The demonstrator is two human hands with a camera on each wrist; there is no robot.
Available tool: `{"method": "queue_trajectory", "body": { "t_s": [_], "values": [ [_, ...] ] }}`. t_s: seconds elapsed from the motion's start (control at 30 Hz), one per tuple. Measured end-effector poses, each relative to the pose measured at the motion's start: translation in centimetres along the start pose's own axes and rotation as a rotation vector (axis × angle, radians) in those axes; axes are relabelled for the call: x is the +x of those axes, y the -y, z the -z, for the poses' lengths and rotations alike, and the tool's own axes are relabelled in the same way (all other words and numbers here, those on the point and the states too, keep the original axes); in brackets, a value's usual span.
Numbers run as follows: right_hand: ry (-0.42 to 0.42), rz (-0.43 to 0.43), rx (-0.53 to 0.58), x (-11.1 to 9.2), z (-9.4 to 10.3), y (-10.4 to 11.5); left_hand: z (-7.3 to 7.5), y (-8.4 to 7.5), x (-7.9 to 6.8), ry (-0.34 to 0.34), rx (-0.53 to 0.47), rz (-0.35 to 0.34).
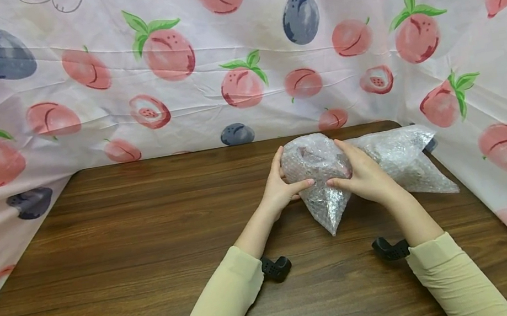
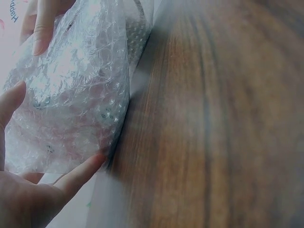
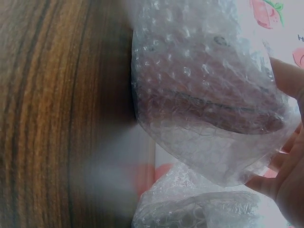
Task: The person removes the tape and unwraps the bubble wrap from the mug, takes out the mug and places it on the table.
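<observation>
Both hands hold a bubble-wrapped bundle [image 1: 317, 161] between them at the back of the wooden table, right of its middle. Its loose wrap tapers to a point toward the near edge. The left hand [image 1: 277, 190] grips the left side, thumb on the front. On the opposite side the right hand [image 1: 364, 176] curls round the wrap, its thumb close to the other thumb. In the right wrist view, something reddish with a dark curved edge shows through the bubble wrap [image 3: 204, 90]; I cannot tell what it is. Faint dark marks also show through in the left wrist view.
A second bubble-wrap package [image 1: 397, 162] lies just right of the right hand, near the table's right edge. A small dark object [image 1: 431, 145] peeks out behind it. Fruit-printed cloth [image 1: 193, 101] walls the back and sides of the wooden table [image 1: 126, 269].
</observation>
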State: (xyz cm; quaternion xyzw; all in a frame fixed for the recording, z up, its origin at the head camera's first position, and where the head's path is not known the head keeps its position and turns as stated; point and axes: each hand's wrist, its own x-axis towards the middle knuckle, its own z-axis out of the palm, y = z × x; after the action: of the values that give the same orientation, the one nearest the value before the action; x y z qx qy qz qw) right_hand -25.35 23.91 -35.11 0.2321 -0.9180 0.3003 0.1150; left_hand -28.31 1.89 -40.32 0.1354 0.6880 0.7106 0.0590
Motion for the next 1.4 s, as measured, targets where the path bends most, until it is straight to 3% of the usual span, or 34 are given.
{"method": "queue_trajectory", "body": {
  "t_s": [1.4],
  "values": [
    [-0.100,0.055,-0.001,-0.1,-0.7,1.4,0.8,-1.4,-0.6,-0.045,0.061,-0.044]
  ]
}}
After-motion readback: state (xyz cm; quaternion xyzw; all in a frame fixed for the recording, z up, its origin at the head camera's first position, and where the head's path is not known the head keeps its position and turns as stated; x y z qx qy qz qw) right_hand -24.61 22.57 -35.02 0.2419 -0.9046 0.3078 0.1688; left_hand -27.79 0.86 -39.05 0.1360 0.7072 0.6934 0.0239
